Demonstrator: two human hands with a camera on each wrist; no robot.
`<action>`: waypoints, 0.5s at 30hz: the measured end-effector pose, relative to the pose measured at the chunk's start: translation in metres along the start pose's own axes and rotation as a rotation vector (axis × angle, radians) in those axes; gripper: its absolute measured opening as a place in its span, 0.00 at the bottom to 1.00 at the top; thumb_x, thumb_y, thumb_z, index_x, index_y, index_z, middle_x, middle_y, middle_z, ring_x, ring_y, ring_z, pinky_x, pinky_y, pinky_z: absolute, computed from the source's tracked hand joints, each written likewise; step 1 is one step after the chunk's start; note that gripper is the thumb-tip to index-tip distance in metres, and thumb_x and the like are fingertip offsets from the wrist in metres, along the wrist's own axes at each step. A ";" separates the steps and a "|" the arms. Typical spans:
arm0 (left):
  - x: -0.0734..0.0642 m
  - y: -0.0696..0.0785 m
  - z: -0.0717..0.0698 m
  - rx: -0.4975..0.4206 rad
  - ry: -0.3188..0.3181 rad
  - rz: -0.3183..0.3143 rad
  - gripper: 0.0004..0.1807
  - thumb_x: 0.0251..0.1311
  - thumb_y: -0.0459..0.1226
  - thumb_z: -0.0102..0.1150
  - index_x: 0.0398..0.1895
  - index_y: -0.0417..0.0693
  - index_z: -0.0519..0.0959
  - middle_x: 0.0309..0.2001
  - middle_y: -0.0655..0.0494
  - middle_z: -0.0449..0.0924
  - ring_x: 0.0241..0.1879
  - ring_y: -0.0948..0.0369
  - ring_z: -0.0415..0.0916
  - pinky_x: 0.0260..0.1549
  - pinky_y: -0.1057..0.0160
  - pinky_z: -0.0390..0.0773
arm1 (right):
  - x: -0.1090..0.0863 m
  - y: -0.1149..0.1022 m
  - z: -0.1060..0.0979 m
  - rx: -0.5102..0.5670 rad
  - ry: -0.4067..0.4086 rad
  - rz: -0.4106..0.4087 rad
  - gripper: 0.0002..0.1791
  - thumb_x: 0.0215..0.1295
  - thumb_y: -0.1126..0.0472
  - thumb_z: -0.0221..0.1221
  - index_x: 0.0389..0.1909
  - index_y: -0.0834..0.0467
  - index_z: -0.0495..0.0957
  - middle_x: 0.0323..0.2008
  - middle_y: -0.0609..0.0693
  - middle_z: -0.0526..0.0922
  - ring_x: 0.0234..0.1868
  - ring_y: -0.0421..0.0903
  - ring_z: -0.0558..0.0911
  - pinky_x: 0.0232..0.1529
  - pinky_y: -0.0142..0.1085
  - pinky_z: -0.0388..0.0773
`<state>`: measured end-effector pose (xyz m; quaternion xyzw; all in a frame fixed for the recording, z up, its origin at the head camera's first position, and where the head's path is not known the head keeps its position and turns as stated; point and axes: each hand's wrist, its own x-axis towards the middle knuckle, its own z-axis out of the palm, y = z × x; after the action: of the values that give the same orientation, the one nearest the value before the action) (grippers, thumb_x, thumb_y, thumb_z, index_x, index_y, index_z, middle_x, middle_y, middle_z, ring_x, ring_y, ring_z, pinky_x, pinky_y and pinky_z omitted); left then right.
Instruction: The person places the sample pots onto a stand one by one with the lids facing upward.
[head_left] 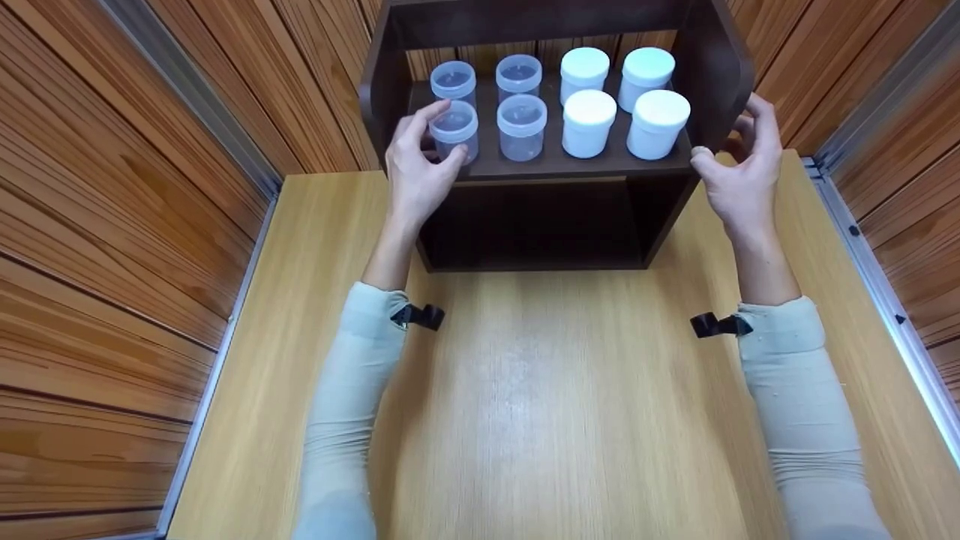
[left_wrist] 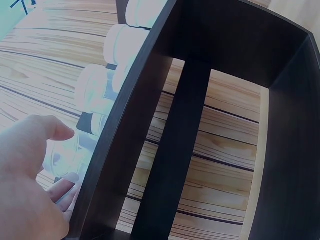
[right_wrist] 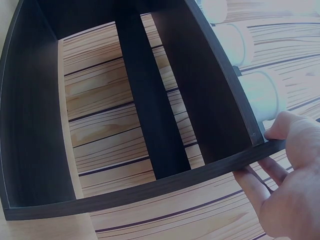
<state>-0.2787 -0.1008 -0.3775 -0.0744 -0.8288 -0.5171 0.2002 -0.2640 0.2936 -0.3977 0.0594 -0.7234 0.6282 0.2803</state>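
In the head view, a dark brown shelf unit [head_left: 555, 177] bears two rows of jars on its upper board. My left hand [head_left: 421, 165] holds the front-left clear plastic jar [head_left: 454, 133], thumb at its front and fingers round its far left side. The left wrist view shows this jar [left_wrist: 64, 156] between thumb and fingers, partly hidden. At the other end, my right hand [head_left: 750, 169] grips the front edge of the shelf unit's right side panel [head_left: 718, 82]. Thumb and fingers lie on opposite sides of that panel [right_wrist: 220, 167] in the right wrist view.
More clear jars [head_left: 522, 129] stand at the left, and several white-lidded jars [head_left: 589, 126] at the right of the board. Below is an open compartment [head_left: 540, 225]. The unit stands on a light wooden table [head_left: 525, 390], with wood-plank walls [head_left: 112, 262] around it.
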 end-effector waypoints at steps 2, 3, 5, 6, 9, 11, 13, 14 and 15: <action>-0.001 0.000 0.000 -0.007 -0.003 -0.004 0.33 0.68 0.36 0.72 0.77 0.49 0.80 0.69 0.41 0.81 0.62 0.50 0.83 0.59 0.57 0.90 | 0.000 0.001 0.000 -0.001 0.000 0.000 0.33 0.67 0.70 0.63 0.73 0.52 0.78 0.60 0.40 0.82 0.61 0.45 0.80 0.63 0.37 0.75; -0.001 0.000 -0.001 -0.010 -0.005 -0.006 0.33 0.68 0.36 0.73 0.77 0.49 0.80 0.69 0.41 0.80 0.63 0.50 0.83 0.60 0.56 0.90 | 0.001 0.002 0.000 -0.002 -0.001 0.000 0.33 0.67 0.70 0.63 0.73 0.52 0.78 0.60 0.40 0.82 0.61 0.45 0.80 0.63 0.37 0.76; -0.002 0.000 -0.001 -0.019 -0.006 -0.007 0.34 0.68 0.36 0.73 0.78 0.49 0.79 0.70 0.41 0.80 0.64 0.49 0.83 0.61 0.55 0.90 | 0.001 0.003 0.000 -0.002 -0.001 0.000 0.33 0.67 0.70 0.63 0.73 0.52 0.78 0.61 0.40 0.82 0.61 0.45 0.80 0.63 0.37 0.76; -0.002 0.000 -0.001 -0.022 -0.006 -0.006 0.34 0.68 0.36 0.73 0.78 0.49 0.79 0.70 0.41 0.80 0.64 0.48 0.84 0.62 0.55 0.89 | 0.001 0.003 0.000 -0.001 -0.001 0.001 0.33 0.67 0.70 0.63 0.73 0.52 0.78 0.60 0.40 0.82 0.61 0.45 0.80 0.63 0.37 0.76; -0.005 -0.001 -0.003 -0.026 -0.003 0.002 0.35 0.67 0.36 0.73 0.79 0.49 0.78 0.70 0.41 0.80 0.65 0.48 0.84 0.64 0.54 0.88 | 0.001 0.003 0.000 -0.002 0.000 0.000 0.33 0.67 0.70 0.64 0.73 0.52 0.78 0.60 0.40 0.82 0.61 0.45 0.80 0.63 0.37 0.76; -0.007 -0.002 -0.004 -0.030 0.004 0.015 0.36 0.67 0.36 0.72 0.79 0.49 0.78 0.69 0.41 0.81 0.65 0.48 0.84 0.65 0.53 0.88 | 0.001 0.002 0.000 -0.001 0.000 0.003 0.33 0.67 0.70 0.63 0.74 0.51 0.78 0.60 0.41 0.82 0.61 0.45 0.80 0.62 0.37 0.76; -0.010 -0.003 -0.005 -0.037 0.008 0.031 0.36 0.66 0.35 0.72 0.80 0.48 0.78 0.69 0.41 0.81 0.65 0.48 0.85 0.66 0.52 0.88 | 0.000 0.001 0.000 -0.001 0.000 0.004 0.34 0.67 0.70 0.63 0.74 0.51 0.78 0.61 0.41 0.82 0.61 0.45 0.80 0.63 0.37 0.76; -0.012 -0.003 -0.005 -0.042 0.009 0.039 0.37 0.66 0.35 0.72 0.80 0.48 0.78 0.69 0.41 0.81 0.65 0.48 0.85 0.66 0.51 0.88 | 0.000 0.001 0.000 -0.001 0.000 0.005 0.34 0.67 0.70 0.64 0.74 0.51 0.78 0.61 0.41 0.82 0.61 0.45 0.80 0.63 0.37 0.76; -0.013 -0.004 -0.006 -0.047 0.009 0.046 0.37 0.66 0.35 0.71 0.80 0.47 0.78 0.69 0.41 0.81 0.65 0.49 0.85 0.67 0.51 0.87 | -0.001 0.000 0.000 -0.001 -0.001 0.006 0.34 0.67 0.70 0.63 0.74 0.51 0.78 0.61 0.41 0.82 0.61 0.45 0.80 0.63 0.37 0.76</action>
<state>-0.2665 -0.1070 -0.3840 -0.0961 -0.8137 -0.5319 0.2139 -0.2635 0.2934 -0.3979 0.0575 -0.7240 0.6287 0.2781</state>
